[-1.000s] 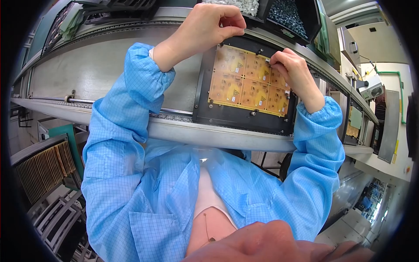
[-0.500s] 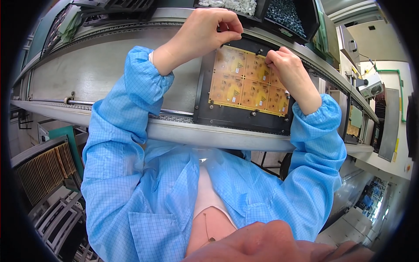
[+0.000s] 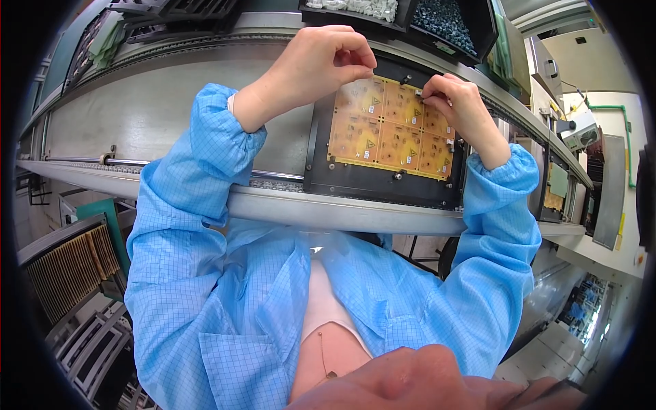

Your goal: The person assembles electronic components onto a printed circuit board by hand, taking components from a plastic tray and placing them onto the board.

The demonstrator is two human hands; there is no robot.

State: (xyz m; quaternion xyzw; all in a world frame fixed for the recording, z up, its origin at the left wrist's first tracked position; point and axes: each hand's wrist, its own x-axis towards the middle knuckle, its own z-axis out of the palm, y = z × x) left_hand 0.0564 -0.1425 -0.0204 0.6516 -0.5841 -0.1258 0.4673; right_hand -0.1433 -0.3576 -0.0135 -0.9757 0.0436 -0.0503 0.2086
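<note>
Circuit panel (image 3: 393, 134) sits in carrier (image 3: 355, 182) on conveyor (image 3: 150, 116) (left fingers (image 3: 357, 73) together, right fingers (image 3: 441, 85) unclear).

Upper left: black slatted frames (image 3: 181, 15) lie near pale green sheets (image 3: 107, 42). Lower left: a slotted rack (image 3: 72, 270) holds a close row of tan-brown edges; dark open frames (image 3: 94, 359) sit below. Far right: white boxy device (image 3: 583, 132), green pipe (image 3: 629, 147) bending down a pale wall, grey panel (image 3: 608, 191) beside it.
</note>
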